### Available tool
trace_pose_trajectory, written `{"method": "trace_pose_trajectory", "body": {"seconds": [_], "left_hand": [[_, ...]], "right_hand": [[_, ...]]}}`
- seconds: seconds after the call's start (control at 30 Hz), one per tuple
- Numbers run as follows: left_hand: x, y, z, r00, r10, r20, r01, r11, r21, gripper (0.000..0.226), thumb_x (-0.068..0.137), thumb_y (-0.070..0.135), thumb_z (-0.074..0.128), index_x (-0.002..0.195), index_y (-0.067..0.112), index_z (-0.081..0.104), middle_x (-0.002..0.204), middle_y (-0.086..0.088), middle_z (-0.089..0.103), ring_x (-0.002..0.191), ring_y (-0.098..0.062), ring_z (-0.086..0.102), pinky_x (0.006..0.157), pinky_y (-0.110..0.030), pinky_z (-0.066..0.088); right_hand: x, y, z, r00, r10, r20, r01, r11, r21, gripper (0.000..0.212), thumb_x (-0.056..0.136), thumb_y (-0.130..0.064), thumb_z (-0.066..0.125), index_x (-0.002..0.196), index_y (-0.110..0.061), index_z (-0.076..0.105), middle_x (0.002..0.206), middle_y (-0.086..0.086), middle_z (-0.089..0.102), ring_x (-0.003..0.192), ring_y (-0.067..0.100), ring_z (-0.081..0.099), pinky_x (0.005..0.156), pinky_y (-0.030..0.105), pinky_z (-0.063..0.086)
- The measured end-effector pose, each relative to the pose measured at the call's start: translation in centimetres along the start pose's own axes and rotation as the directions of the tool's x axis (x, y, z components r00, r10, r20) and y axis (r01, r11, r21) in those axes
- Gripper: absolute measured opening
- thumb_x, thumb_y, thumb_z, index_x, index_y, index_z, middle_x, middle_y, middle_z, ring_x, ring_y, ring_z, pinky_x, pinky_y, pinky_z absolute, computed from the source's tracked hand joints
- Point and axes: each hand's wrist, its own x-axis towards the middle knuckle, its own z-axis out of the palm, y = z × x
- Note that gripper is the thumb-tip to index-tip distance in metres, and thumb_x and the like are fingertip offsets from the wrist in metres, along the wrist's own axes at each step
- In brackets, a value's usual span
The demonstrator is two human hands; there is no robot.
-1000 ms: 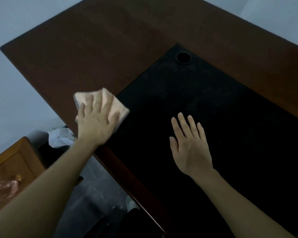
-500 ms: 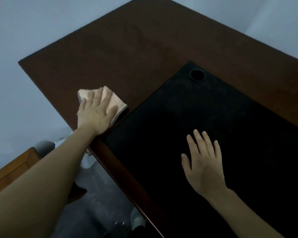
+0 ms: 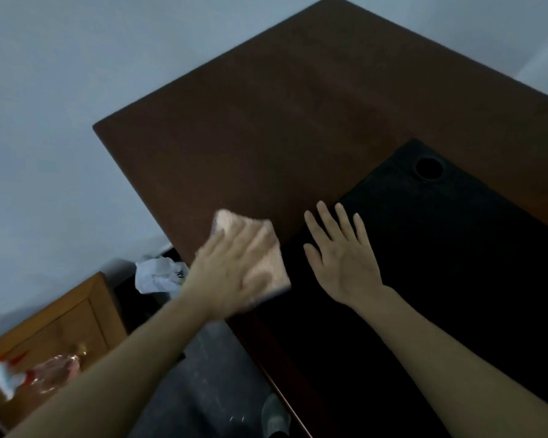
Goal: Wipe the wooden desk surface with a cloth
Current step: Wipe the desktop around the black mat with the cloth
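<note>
A dark brown wooden desk (image 3: 266, 115) fills the upper middle of the view. A folded peach cloth (image 3: 234, 224) lies on its near left edge, next to a black desk mat (image 3: 456, 248). My left hand (image 3: 228, 273) presses flat on the cloth with straight fingers and is blurred by motion. My right hand (image 3: 342, 254) rests flat with spread fingers on the mat's left corner, just right of the cloth, holding nothing.
A round black hole (image 3: 428, 168) sits in the mat's far corner. Left of the desk stands a light wooden cabinet (image 3: 48, 327) with a plastic bottle (image 3: 45, 374) in front. A crumpled white bag (image 3: 159, 273) lies below the desk edge. Pale walls surround the desk.
My left hand has slid the cloth back toward me along the desk's left edge. My right hand now lies closer to the cloth, at the mat's corner. The view has shifted.
</note>
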Motion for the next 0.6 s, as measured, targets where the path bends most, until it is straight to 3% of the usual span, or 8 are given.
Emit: {"method": "trace_pose_trajectory", "body": {"seconds": [0.1,0.23,0.4,0.5,0.6], "left_hand": [[5.4,-5.9,-1.3,0.959,-0.28,-0.043,0.28,0.96,-0.012,0.077,0.095,0.069,-0.007,0.162,0.031,0.001,0.17,-0.002,0.006,0.156,-0.03,0.007,0.123,-0.051,0.014],[9.6,-9.4,-2.2,0.877,-0.478,-0.05,0.472,0.876,-0.099,0.073,0.096,0.067,0.006,0.161,0.035,-0.004,0.171,-0.002,0.0,0.156,-0.029,-0.002,0.125,-0.051,0.004],[5.6,-2.6,-1.5,0.933,-0.353,-0.062,0.35,0.935,-0.058,0.071,0.098,0.06,0.002,0.162,0.028,0.003,0.169,-0.01,0.01,0.155,-0.034,0.007,0.124,-0.054,0.011],[1.1,3.7,-0.5,0.971,-0.238,0.018,0.239,0.969,-0.062,0.069,0.1,0.06,0.005,0.161,0.031,-0.008,0.169,-0.002,-0.01,0.156,-0.028,-0.011,0.125,-0.05,-0.004],[-2.5,5.8,0.7,0.981,-0.194,0.007,0.194,0.977,-0.084,0.068,0.102,0.063,0.011,0.162,0.033,-0.001,0.17,0.001,-0.005,0.156,-0.024,-0.01,0.125,-0.049,-0.001]], "right_hand": [[-0.2,-0.1,0.4,1.0,0.021,-0.009,-0.021,1.0,-0.022,0.068,0.103,-0.055,0.008,0.164,-0.027,0.013,0.172,0.0,0.006,0.158,0.026,0.003,0.127,0.05,0.009],[-0.4,0.2,0.2,0.999,0.03,-0.019,-0.03,1.0,0.007,0.066,0.103,-0.055,0.009,0.163,-0.029,0.017,0.172,-0.003,0.008,0.158,0.023,0.004,0.127,0.05,0.011],[-0.2,-0.2,0.1,0.999,0.034,-0.015,-0.033,0.999,0.03,0.065,0.103,-0.051,0.01,0.163,-0.028,0.02,0.171,-0.001,0.012,0.158,0.024,0.007,0.127,0.05,0.01],[-0.3,-0.3,-0.1,1.0,0.028,-0.014,-0.027,0.999,0.044,0.065,0.102,-0.048,0.008,0.162,-0.027,0.022,0.171,0.0,0.016,0.158,0.024,0.008,0.127,0.047,0.007],[-0.4,-0.2,0.1,0.999,0.024,-0.024,-0.023,0.998,0.059,0.065,0.102,-0.046,0.006,0.162,-0.026,0.022,0.171,0.0,0.015,0.158,0.024,0.007,0.128,0.047,0.006]]}}
